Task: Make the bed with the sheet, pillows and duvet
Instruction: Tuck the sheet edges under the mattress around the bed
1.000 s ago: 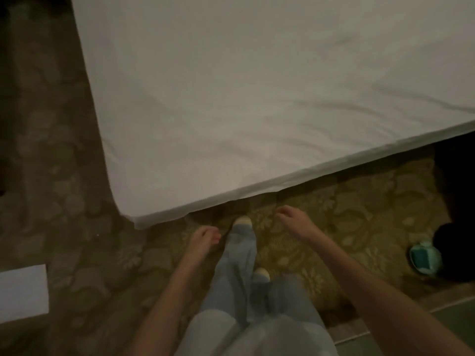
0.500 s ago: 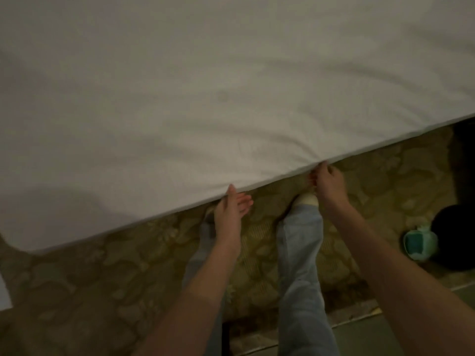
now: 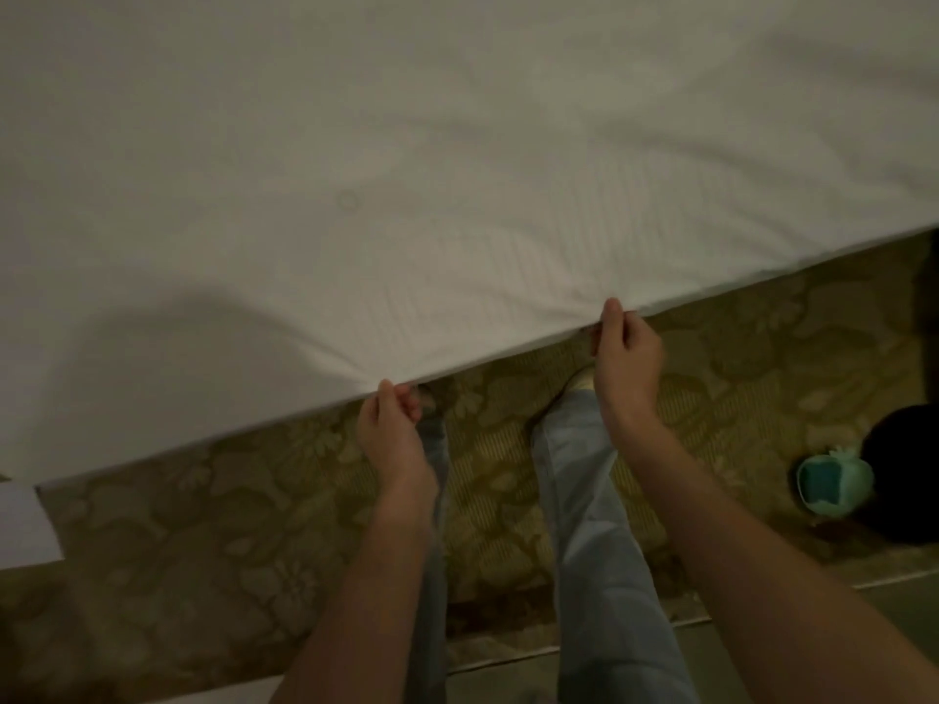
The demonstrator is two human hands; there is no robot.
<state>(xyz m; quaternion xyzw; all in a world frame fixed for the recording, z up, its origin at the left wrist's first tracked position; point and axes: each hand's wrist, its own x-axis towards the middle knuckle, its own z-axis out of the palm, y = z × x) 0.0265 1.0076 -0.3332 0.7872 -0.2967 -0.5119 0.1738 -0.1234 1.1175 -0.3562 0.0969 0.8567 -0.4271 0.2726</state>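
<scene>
White sheet (image 3: 406,170) edge pinched by our left hand (image 3: 394,434) and right hand (image 3: 627,358), mid-frame; we judge uneven pulling could skew or untuck it.

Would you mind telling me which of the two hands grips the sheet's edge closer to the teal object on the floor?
The right hand: it pinches the sheet edge nearer the teal object, while the left hand grips farther away.
</scene>
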